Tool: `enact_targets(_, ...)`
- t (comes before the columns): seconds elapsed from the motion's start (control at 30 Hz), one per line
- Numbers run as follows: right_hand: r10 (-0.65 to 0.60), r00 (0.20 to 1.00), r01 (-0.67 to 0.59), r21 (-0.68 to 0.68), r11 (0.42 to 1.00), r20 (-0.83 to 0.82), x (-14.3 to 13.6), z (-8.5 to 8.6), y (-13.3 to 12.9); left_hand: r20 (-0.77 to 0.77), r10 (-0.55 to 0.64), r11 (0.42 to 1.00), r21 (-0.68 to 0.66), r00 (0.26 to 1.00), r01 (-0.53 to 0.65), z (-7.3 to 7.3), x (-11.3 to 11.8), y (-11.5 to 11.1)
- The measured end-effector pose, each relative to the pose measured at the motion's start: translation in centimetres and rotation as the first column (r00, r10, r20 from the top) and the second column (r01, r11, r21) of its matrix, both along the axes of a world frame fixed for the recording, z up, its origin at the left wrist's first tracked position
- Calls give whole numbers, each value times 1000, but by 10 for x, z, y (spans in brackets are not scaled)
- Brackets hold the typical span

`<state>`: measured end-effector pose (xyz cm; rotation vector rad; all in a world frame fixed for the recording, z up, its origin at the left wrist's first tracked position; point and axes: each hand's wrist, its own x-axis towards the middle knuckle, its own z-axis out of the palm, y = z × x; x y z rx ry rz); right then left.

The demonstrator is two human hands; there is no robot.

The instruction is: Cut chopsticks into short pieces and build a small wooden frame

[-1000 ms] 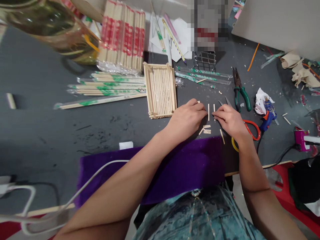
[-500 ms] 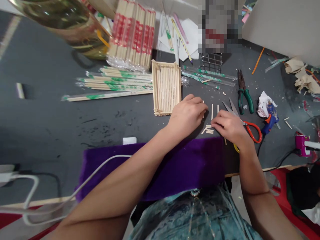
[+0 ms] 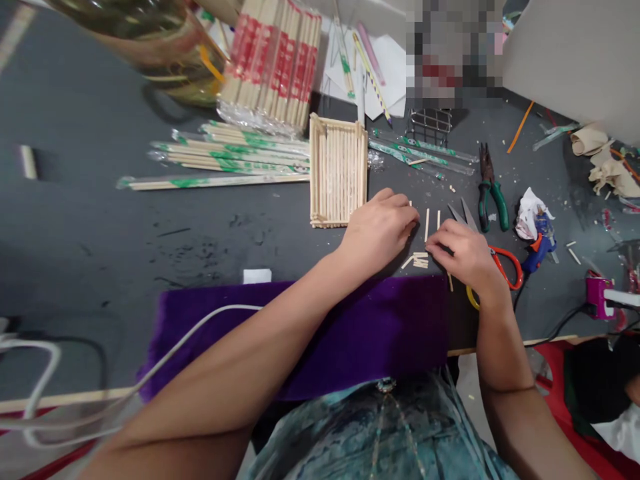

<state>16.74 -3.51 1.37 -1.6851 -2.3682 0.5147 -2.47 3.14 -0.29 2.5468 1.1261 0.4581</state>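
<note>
My left hand [image 3: 381, 228] is palm down on the dark table, fingers curled together at the right. A sliver of wooden stick shows at its fingertips; what they grip is hidden. Across from it, my right hand [image 3: 463, 257] has thumb and forefinger drawn close together, and I cannot make out anything between them. Two short thin sticks [image 3: 427, 225] lie upright in view just beyond the right fingertips. Several smaller cut stick pieces [image 3: 421, 262] are gathered below them. Left of my hands lies a tray-like frame of chopsticks [image 3: 339, 175]. Orange-handled scissors [image 3: 509, 265] are partly under my right hand.
Green-handled pliers [image 3: 492, 193] and a blue glue gun [image 3: 539, 250] lie to the right. Wrapped chopsticks [image 3: 235, 157] and a red-banded chopstick bundle [image 3: 273, 67] are at the back left. A purple cloth [image 3: 380, 327] covers the front edge. A white cable [image 3: 200, 327] crosses it.
The view has shifted slightly. My right fingertips have drawn a little away from the small cut pieces, to the right. The left hand keeps nearly the same pose.
</note>
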Motion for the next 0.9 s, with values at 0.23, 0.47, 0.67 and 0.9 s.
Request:
enact_targets(0.23, 77, 996, -76, -25, 997, 37, 0, -3, -1, 3, -1, 999, -39, 1000, 1, 2, 2, 0)
enact_targets(0.47, 77, 992, -74, -32, 997, 96, -6, -4, -2, 29, -13, 1000, -11, 1000, 14, -1, 1, 0)
enact_targets(0.67, 4, 1000, -4, 4, 1000, 8, -3, 0, -1, 50, -24, 1000, -17, 998, 25, -2, 1, -1)
enact_targets(0.9, -159, 970, 186, 139, 973, -185, 15, 4, 4, 41, -45, 997, -56, 998, 48, 0, 3, -1)
